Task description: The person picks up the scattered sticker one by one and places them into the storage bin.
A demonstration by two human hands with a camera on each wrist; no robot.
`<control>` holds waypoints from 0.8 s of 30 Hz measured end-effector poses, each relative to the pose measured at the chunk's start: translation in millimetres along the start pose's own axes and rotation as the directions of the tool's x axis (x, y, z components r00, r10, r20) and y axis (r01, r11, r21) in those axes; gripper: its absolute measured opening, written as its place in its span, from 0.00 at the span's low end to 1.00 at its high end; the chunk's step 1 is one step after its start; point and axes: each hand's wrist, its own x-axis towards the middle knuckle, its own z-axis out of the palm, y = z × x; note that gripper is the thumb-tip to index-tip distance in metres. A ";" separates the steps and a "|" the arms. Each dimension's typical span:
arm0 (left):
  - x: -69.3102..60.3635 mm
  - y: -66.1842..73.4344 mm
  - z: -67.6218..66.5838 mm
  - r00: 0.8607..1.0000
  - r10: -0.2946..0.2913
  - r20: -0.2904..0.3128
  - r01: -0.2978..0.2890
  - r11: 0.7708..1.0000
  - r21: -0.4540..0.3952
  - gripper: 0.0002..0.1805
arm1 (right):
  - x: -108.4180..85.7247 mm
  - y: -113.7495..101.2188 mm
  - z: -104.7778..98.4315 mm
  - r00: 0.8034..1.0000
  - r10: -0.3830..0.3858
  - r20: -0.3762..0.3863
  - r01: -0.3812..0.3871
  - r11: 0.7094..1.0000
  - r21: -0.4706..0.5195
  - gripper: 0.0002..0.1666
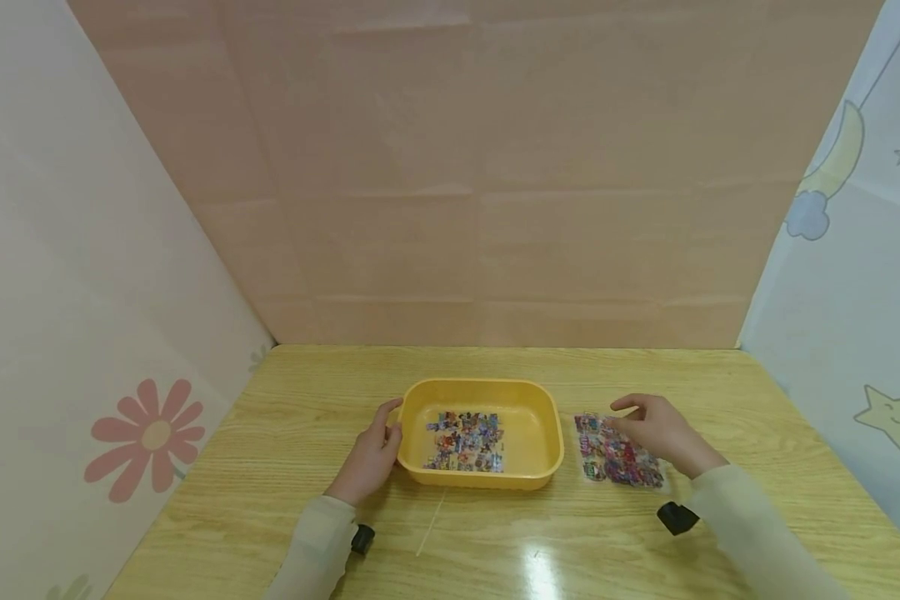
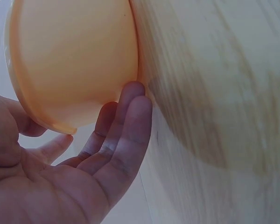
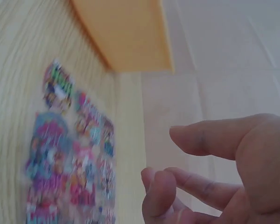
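Observation:
A yellow plastic basin (image 1: 527, 481) stands on the table with colourful cut-out stickers (image 1: 468, 442) lying flat inside. My left hand (image 1: 369, 461) is at its left side; in the left wrist view, gently bent fingers (image 2: 130, 126) touch the basin's outer wall (image 2: 79, 56) and the thumb is by its rim. Right of the basin lies a pile of glossy, brightly printed stickers (image 1: 618, 457). Over its far edge hovers my right hand (image 1: 656, 432). The right wrist view shows a gap between thumb and loosely bent fingers, nothing held, with the stickers (image 3: 70, 163) blurred beside them.
The wood-grain table (image 1: 480, 542) runs back to a plain pinkish-tan wall covering (image 1: 480, 208). Pale decorated panels stand at left (image 1: 82, 275) and right (image 1: 855, 333). A black wrist camera (image 1: 677, 518) sits under the right forearm, another (image 1: 362, 539) by the left.

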 end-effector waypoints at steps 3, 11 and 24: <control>-0.1 -0.1 -0.1 1.000 0.002 0.000 -0.002 1.000 0.000 0.25 | -1.2 8.4 -2.5 1.000 0.005 0.016 -0.004 0.999 -0.044 0.35; -0.6 -0.4 -0.4 1.000 0.009 0.002 -0.009 1.000 -0.005 0.25 | -4.2 24.8 -3.7 0.999 0.033 0.012 -0.031 0.990 -0.141 0.42; 0.4 -1.0 -0.1 1.000 0.000 0.002 0.000 1.000 -0.008 0.25 | -2.6 43.5 -4.2 0.998 0.055 0.014 -0.049 0.959 -0.278 0.57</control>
